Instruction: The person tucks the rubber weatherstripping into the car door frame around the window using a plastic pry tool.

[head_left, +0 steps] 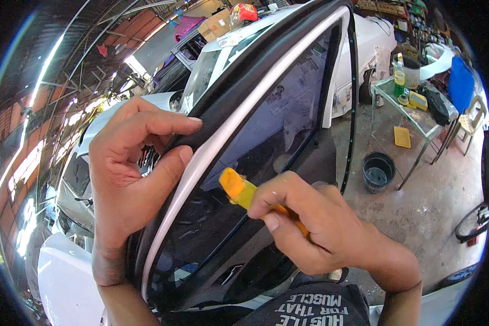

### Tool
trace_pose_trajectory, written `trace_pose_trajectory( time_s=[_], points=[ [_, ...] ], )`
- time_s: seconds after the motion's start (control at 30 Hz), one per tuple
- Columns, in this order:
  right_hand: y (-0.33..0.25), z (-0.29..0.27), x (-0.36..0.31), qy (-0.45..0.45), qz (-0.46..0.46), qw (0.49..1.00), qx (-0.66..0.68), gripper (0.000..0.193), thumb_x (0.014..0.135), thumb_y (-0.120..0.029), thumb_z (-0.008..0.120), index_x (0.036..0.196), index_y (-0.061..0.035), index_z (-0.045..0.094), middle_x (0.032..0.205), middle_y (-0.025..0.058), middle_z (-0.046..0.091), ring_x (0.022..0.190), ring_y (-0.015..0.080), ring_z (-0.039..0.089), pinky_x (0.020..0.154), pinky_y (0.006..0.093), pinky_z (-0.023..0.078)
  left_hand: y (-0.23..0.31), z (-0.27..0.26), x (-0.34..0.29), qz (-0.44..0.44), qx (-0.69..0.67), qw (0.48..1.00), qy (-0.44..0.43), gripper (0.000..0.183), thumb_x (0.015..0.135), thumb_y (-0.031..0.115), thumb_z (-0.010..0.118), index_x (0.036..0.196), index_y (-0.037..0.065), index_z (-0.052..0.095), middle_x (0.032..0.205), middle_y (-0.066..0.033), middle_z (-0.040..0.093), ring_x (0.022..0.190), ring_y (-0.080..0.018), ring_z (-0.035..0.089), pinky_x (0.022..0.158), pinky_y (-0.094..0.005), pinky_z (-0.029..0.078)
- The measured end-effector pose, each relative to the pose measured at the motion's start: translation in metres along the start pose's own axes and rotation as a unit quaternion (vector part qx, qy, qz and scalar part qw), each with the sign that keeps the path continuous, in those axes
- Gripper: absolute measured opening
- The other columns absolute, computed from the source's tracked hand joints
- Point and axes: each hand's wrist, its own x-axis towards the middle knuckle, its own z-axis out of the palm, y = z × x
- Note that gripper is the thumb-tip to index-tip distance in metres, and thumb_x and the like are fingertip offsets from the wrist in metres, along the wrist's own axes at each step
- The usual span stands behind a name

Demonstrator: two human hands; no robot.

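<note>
A car door stands upright before me, with a slim white window frame (244,108) around dark tinted glass (266,119). Along the frame's outer left side runs a thick black rubber seal (231,89). My left hand (133,168) is closed at that side, thumb and forefinger on the seal; its other fingers are partly hidden. My right hand (315,223) grips a slim yellow hand tool (244,193) with an orange end, held in front of the glass. The orange end points up and left, apart from the frame. No blade shows on it.
A white car (369,43) stands behind the door. At right, a glass-topped table (388,95) carries a green bottle (399,79) and other items. A black bucket (378,171) and a yellow tray (402,137) are on the floor. A white panel (65,282) lies lower left.
</note>
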Motion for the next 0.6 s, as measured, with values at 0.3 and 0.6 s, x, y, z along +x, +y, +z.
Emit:
trace_pose_trajectory(
  time_s=[0.3,0.6],
  points=[
    [0.019,0.012,0.029,0.032,-0.049,0.998,-0.005,0.016,0.094,-0.003,0.052,0.109,-0.0050,0.048,0.078,0.0181,0.062,0.071,0.0411,0.066,0.058,0.0427,0.049,-0.004,0.000,-0.002,-0.016,-0.033,0.999,-0.004,0.025,0.075,0.002,0.072,0.100,-0.001,0.070,0.094,-0.0058,0.059,0.090,-0.0139,0.059,0.084,-0.0260,0.046],
    [0.000,0.019,0.038,0.056,-0.018,0.998,-0.034,0.012,0.095,-0.004,0.053,0.107,-0.0058,0.051,0.079,0.0136,0.063,0.071,0.0358,0.067,0.059,0.0372,0.048,-0.002,-0.011,-0.002,0.030,0.001,0.998,-0.046,0.034,0.073,0.011,0.079,0.103,0.000,0.069,0.100,-0.0061,0.061,0.091,-0.0145,0.058,0.084,-0.0268,0.045]
  ],
)
